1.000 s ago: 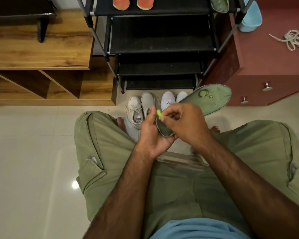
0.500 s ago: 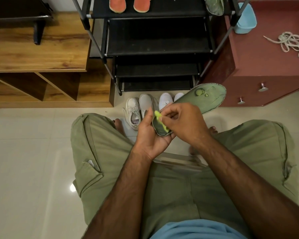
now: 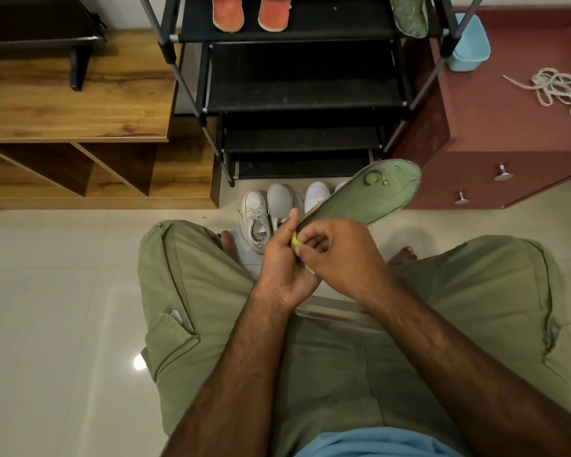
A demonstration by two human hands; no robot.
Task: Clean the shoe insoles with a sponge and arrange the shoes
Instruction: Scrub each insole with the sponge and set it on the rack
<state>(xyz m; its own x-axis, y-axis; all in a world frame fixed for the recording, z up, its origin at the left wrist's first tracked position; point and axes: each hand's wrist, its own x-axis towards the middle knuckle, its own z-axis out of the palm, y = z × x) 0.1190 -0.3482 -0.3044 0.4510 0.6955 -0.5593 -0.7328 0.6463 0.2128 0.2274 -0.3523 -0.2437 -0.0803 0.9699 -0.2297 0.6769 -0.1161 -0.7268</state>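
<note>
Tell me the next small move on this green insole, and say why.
Probably slide the small yellow-green sponge, pinched by the right hand, up the flat green fabric insole toward its toe end. The left hand grips the heel end, where the sponge sits, while two small blobs lie unspread near the toe.

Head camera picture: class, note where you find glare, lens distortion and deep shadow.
Head view: a lamp's glare spot sits on the glossy floor. Head view: the wide lens makes the shoe rack poles lean outward. Head view: its lower shelves lie in deep shadow, while the green insole is sharp and evenly lit.
</note>
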